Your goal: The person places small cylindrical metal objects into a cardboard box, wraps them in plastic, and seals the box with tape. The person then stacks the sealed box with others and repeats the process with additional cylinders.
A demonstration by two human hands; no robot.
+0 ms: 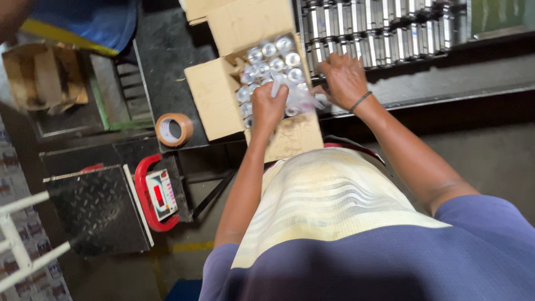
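Plastic sleeve (298, 96) lies across carton (214, 97), left-right; both hands' fingers (273, 92) closed gripping it.

We take the open cardboard box (214, 97) as our landmark. Its top is open, but shiny metal cans (277, 62) pack the interior, and the left hand (267, 106) and right hand (343, 78) occupy its near and right edges. Its raised flaps block entry from the left and far sides. Right of the box, rows of metal parts (379, 30) fill the shelf. Left of the box, dark tabletop lies open up to a tape roll (174, 129). Below-left of the box stands a weighing scale (100, 209).
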